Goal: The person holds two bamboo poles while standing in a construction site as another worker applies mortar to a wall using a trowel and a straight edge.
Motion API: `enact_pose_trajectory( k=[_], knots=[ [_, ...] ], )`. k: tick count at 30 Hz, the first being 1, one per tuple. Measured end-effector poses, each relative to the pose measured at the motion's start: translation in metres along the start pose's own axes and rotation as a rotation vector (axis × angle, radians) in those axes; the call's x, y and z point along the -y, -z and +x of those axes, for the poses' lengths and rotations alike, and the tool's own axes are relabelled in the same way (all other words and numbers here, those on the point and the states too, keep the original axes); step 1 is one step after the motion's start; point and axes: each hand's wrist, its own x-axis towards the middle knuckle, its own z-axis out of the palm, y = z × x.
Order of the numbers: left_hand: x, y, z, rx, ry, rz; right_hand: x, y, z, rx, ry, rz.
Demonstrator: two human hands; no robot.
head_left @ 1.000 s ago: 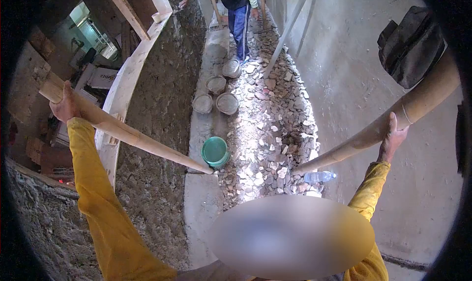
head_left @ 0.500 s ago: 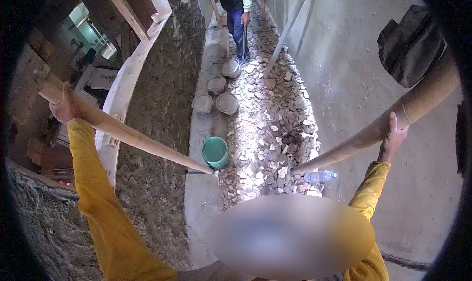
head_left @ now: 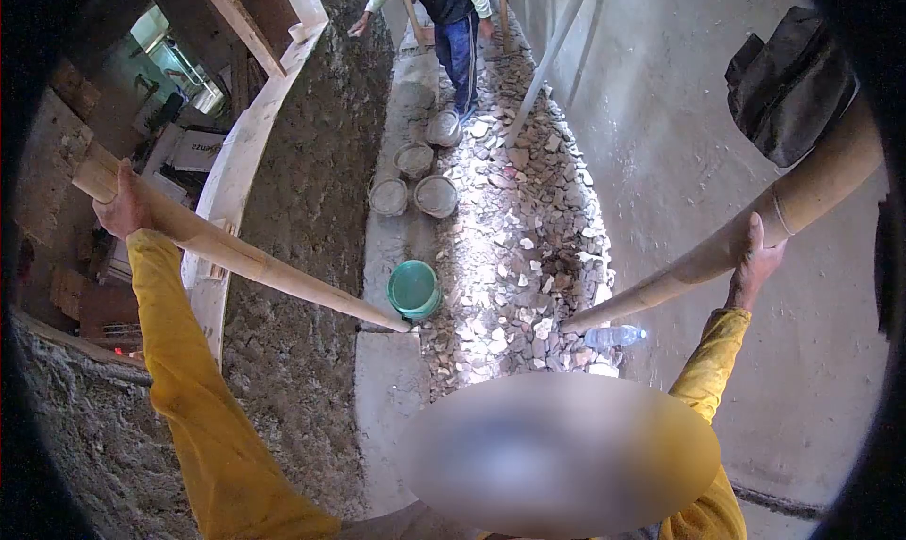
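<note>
My left hand (head_left: 125,205) is wrapped round the upper part of a bamboo pole (head_left: 255,257), which slants down to the ground beside a green bucket (head_left: 413,290). Out to the other side, my right hand (head_left: 758,264) is closed on a second, thicker bamboo pole (head_left: 694,252), its thumb lying along the surface. The foot of this pole rests at the edge of the rubble, near a clear plastic bottle (head_left: 615,336). Both my arms are spread wide in yellow sleeves.
A co-worker (head_left: 458,35) stands at the far end, by several buckets filled with grey mix (head_left: 436,197). Broken stones (head_left: 519,257) cover the strip ahead. Dark cloth (head_left: 788,92) hangs at upper right. A rough wall (head_left: 311,162) with a timber edge runs along the left.
The co-worker has leaned and shifted their arms, one hand swinging outward to the right and the other coming lower. My hands and both poles stay nearly where they were.
</note>
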Motion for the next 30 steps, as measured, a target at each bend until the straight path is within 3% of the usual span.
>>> enact_pose_trajectory(
  k=[5, 10, 30],
  knots=[
    [0.003, 0.000, 0.003, -0.026, -0.022, 0.109, 0.000, -0.001, -0.001, 0.011, -0.014, 0.059],
    [0.004, 0.000, 0.003, 0.000, -0.034, 0.018, -0.003, 0.001, 0.002, -0.021, 0.009, -0.050],
    [0.000, 0.001, 0.001, -0.004, -0.060, 0.034, -0.004, 0.000, 0.001, 0.005, 0.010, 0.033]
  ],
)
